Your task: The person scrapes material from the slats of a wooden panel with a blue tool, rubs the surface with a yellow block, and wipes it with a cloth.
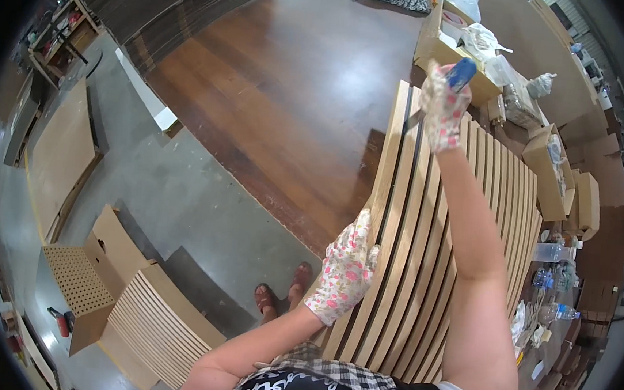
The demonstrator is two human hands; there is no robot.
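A large slatted wood panel [427, 226], pale strips with dark gaps between them, lies in front of me. My left hand [342, 274], in a floral glove, is closed round the panel's left edge near its middle. Near the panel's far left corner, my right hand [443, 106], gloved in the same floral cloth, grips a blue-handled tool [461, 74] with a flat metal blade [414, 120]. That blade points down toward the gap between the first strips; whether its tip touches the wood I cannot tell.
A brown glossy board surface [283, 97] stretches beyond the panel. Cardboard boxes [441, 47] and plastic bottles [553, 253] line the right side. On the grey floor at left stand an open carton [102, 252], a second slatted piece [163, 322] and a large tan board [62, 161].
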